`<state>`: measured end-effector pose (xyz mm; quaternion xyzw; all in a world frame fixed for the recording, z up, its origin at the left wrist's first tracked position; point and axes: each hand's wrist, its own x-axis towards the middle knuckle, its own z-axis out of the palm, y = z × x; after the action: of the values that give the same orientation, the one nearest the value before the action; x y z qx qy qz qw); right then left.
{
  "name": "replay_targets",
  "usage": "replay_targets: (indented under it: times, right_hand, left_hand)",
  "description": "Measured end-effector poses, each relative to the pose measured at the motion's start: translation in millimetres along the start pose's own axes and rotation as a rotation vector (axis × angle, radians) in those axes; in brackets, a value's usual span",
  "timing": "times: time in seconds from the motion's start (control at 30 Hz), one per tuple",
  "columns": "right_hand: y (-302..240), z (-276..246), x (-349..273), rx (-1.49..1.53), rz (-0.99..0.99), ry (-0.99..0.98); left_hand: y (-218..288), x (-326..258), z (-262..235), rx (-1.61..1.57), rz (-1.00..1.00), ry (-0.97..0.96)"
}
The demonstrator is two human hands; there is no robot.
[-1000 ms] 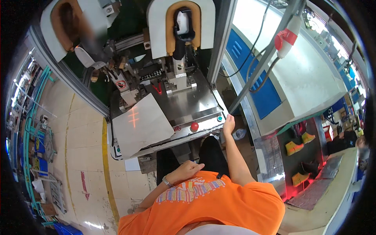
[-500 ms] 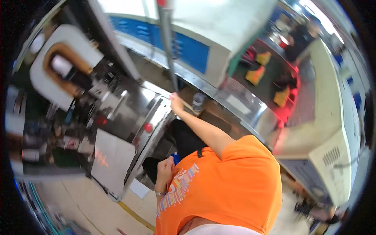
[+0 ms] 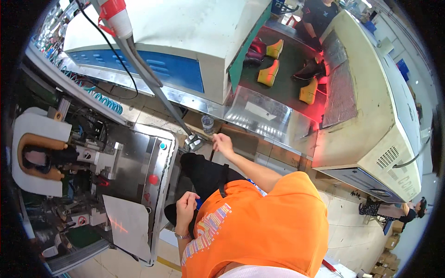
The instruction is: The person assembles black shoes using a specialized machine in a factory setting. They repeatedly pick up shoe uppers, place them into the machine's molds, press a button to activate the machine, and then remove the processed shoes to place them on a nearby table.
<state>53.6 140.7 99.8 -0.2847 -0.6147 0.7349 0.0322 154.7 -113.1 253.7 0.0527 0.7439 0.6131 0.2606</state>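
Your right hand (image 3: 223,143) was stretched out ahead of you, arm nearly straight, fingers loosely curled and gripping nothing that showed. It hung just beside the small metal foot block (image 3: 193,142) at the base of the slanted grey pole (image 3: 153,83), close to it, though whether it touched I couldn't tell. A clear plastic cup (image 3: 207,123) stood just beyond that block, on the pale ledge under the shiny steel plate (image 3: 259,116).

Your left hand (image 3: 187,205) was pulled in at your waist, closed into a loose fist with something small and blue (image 3: 199,203) peeking out beside it; whether you gripped it was hidden. A watch sat on that wrist.

To your left stood the steel machine desk (image 3: 134,153), with a red round button (image 3: 153,179) and a white sheet (image 3: 127,224) lying on it. Ahead and to the right, yellow shoes (image 3: 269,74) lay on the dark conveyor (image 3: 282,65), where another person (image 3: 320,18) in black stood at the far end.
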Motion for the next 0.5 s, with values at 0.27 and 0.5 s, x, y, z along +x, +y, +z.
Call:
replay_targets:
  times: [0.27, 0.5]
  right_hand:
    - [32, -99, 60, -0.530, -0.305, 0.533]
    - [44, -131, 78, -0.761, -0.316, 0.656]
  left_hand:
    - [19, 27, 27, 0.179, 0.215, -0.075]
    - [13, 22, 32, 0.213, 0.193, -0.089]
